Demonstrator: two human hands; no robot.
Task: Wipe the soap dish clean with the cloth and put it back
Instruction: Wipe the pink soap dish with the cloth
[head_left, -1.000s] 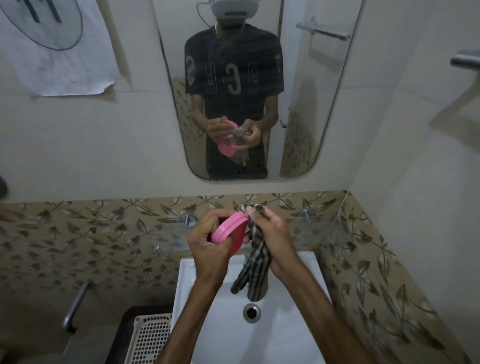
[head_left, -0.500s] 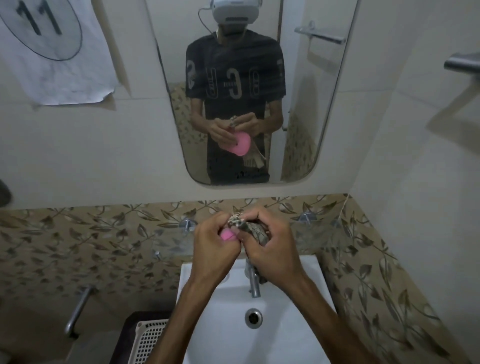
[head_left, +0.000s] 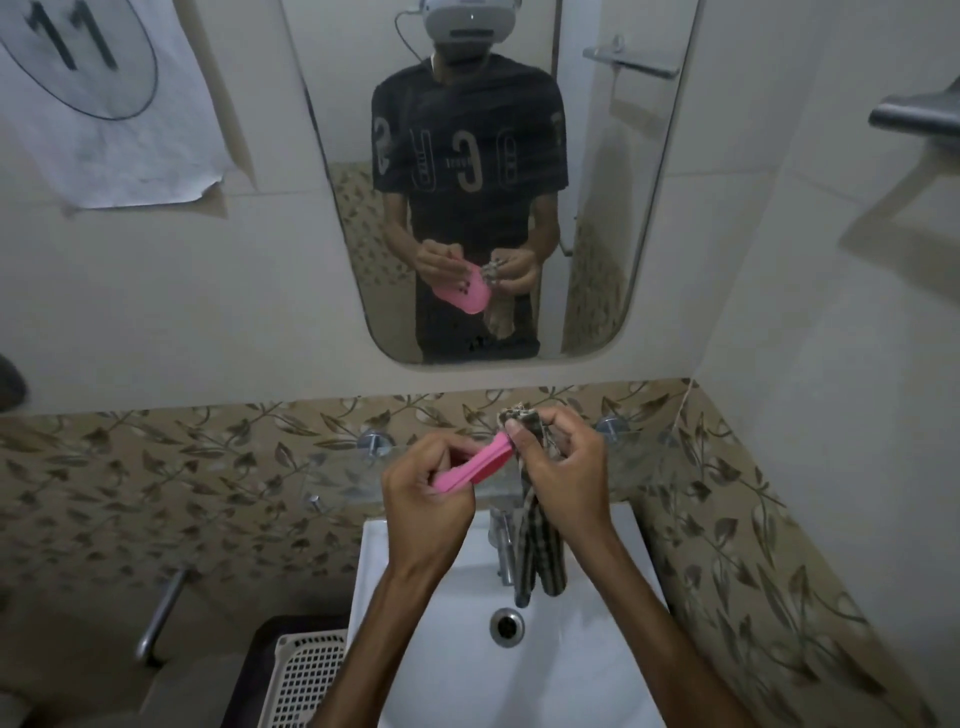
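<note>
Over the sink, the left hand gripped the pink dish edge-on while the right hand pinched the cloth against its far end, wiping apparently underway and replacing still undone.

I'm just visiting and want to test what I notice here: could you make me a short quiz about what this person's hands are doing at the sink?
1. True or false: the pink plastic soap dish rests in the white ceramic sink.
2. Which hand holds the checked brown cloth?
3. The cloth's loose end hangs: A) beside the steel tap, B) on the white plastic basket, C) on the wall mirror.

Key: 1. False, the left hand holds it above the sink. 2. The right hand. 3. A.
</note>
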